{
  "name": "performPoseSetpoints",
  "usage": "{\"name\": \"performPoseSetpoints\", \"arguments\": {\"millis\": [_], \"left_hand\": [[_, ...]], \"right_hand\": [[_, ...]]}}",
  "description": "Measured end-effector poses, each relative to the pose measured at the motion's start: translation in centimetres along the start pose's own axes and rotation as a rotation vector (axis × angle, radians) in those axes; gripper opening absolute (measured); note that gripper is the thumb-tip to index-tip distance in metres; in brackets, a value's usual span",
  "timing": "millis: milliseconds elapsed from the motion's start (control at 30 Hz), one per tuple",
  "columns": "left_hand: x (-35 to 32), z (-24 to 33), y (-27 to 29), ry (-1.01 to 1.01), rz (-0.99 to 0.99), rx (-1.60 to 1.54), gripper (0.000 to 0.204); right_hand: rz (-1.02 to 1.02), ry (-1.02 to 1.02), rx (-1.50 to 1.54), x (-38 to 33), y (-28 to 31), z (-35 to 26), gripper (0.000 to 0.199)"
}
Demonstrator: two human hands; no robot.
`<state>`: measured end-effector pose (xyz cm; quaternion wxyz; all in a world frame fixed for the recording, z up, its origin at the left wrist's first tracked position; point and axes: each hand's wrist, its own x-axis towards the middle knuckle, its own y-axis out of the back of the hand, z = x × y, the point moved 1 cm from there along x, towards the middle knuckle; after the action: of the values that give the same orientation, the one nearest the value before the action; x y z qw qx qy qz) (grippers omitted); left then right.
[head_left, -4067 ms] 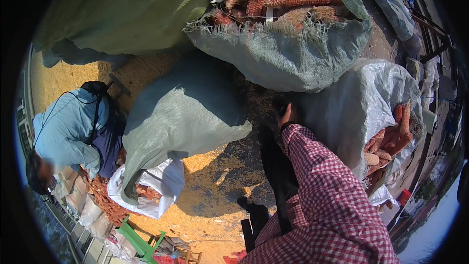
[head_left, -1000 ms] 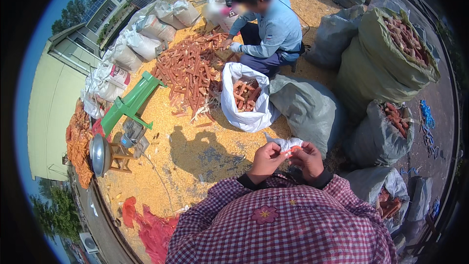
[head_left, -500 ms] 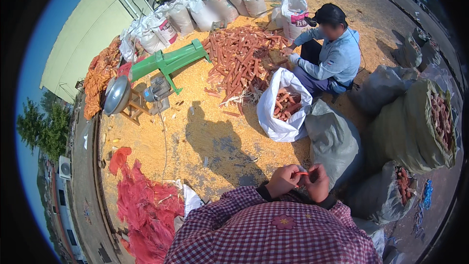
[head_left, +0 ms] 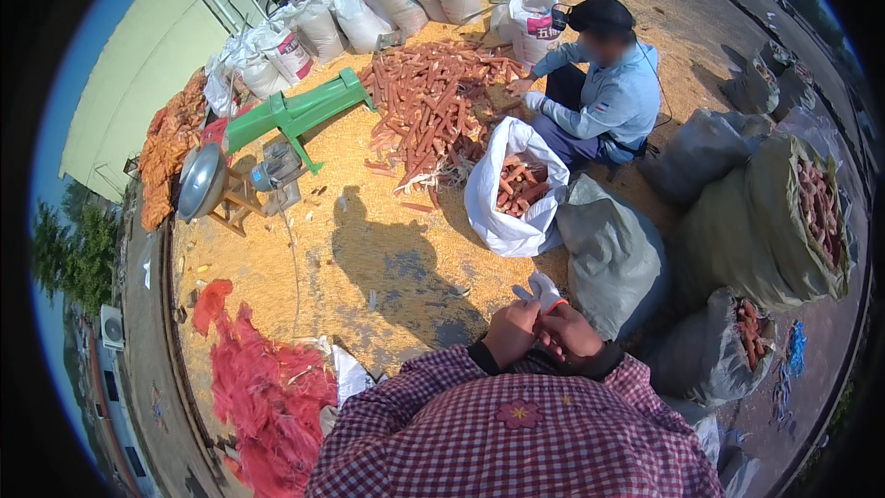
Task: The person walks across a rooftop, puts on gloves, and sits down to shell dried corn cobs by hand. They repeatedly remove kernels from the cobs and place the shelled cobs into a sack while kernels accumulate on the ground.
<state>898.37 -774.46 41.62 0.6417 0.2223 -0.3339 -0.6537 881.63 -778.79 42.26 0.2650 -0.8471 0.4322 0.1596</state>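
Head view: a white glove [head_left: 542,290] is grasped between the left hand [head_left: 513,334] and right hand [head_left: 570,336], both grips clenched on it, above the grain-strewn ground [head_left: 369,258] near a grey sack [head_left: 608,254].

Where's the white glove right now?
Head view, lower centre: the white glove is held between the left hand and right hand, in front of the grey sack.

The sleeves [head_left: 516,424] are checked red and white, and the glove [head_left: 542,290] between the hands is white with a red cuff edge. A green machine [head_left: 295,115] stands beside orange-red corn cobs [head_left: 433,101], a white sack [head_left: 507,221] and red netting [head_left: 267,397]; the seated person's jacket [head_left: 613,97] is light blue.
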Motion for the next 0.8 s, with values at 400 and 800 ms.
{"name": "performPoseSetpoints", "arguments": {"millis": [400, 800], "left_hand": [[1.2, 4.0, -0.7, -0.012, 0.068, -0.595, 0.016], [2.1, 6.3, -0.5, -0.178, -0.228, -0.45, 0.016]], "right_hand": [[0.329, 0.535, -0.35, 1.2, -0.3, 4.5, 0.024], [-0.191, 0.454, 1.184, -2.7, -0.4, -6.9, 0.042]]}}
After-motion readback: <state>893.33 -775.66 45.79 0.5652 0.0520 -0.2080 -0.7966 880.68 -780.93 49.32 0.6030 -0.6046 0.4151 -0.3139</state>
